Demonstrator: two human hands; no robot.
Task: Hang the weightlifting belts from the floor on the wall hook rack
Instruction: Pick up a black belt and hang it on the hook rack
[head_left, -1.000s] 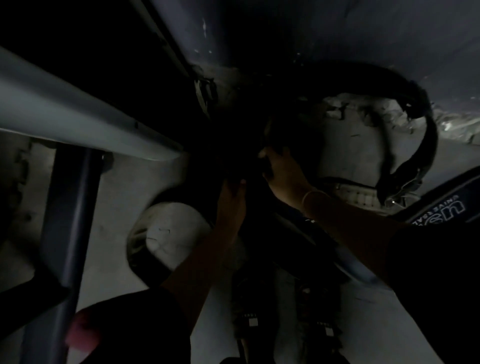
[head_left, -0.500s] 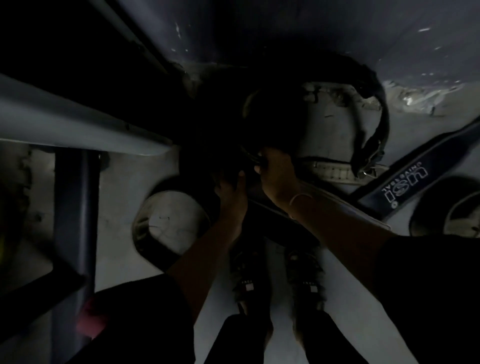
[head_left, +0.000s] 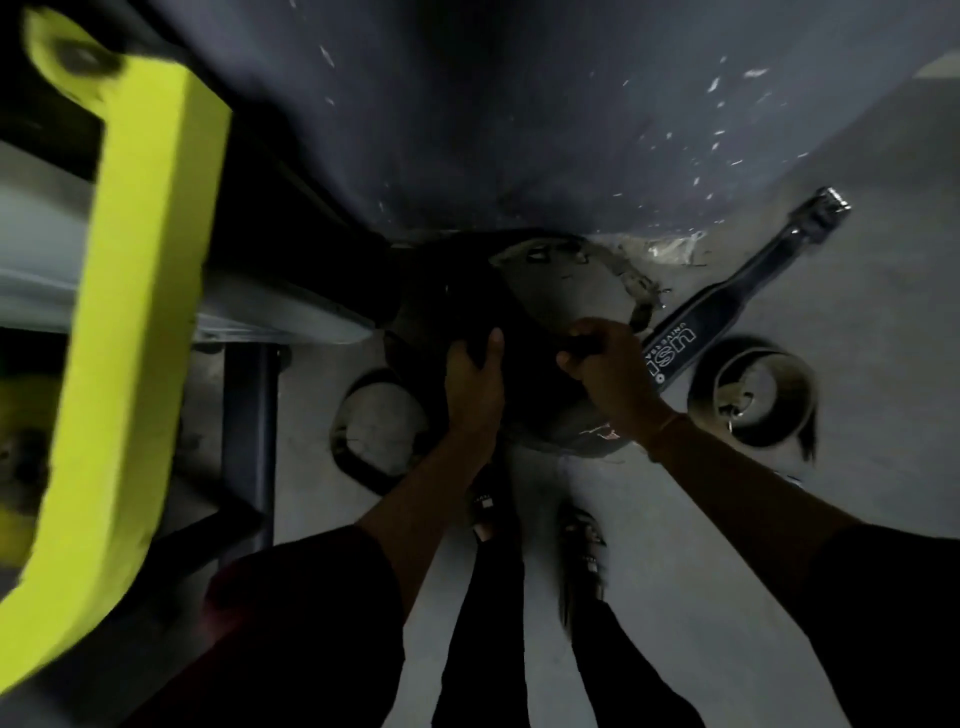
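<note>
Weightlifting belt, dark (head_left: 436, 306): curled in a loop and held by both hands low in front of the dark blue wall (head_left: 519, 104), above the grey floor (head_left: 857, 322).

Left hand (head_left: 475, 384): grips the near left part of the loop, thumb laid up along it.

Right hand (head_left: 608, 364): fingers curled over the near right part of the loop. A thin band (head_left: 665, 426) sits on this wrist.

Surroundings:
- A flat belt with white lettering (head_left: 727, 306) lies on the floor just right of the right hand, running diagonally toward the wall, metal buckle at its far end.
- A coiled belt (head_left: 753, 397) stands on edge further right, near the flat one.
- Another coiled belt (head_left: 374, 426) lies on the floor under the left forearm.
- A yellow-green frame bar (head_left: 119, 312) crosses the left of the view, close to the camera and blurred.
- A grey beam (head_left: 260, 306) reaches in from the left, its end just beside the held loop; a dark post (head_left: 249, 431) stands below it.
- The person's two shoes (head_left: 485, 509) stand directly beneath the hands.
</note>
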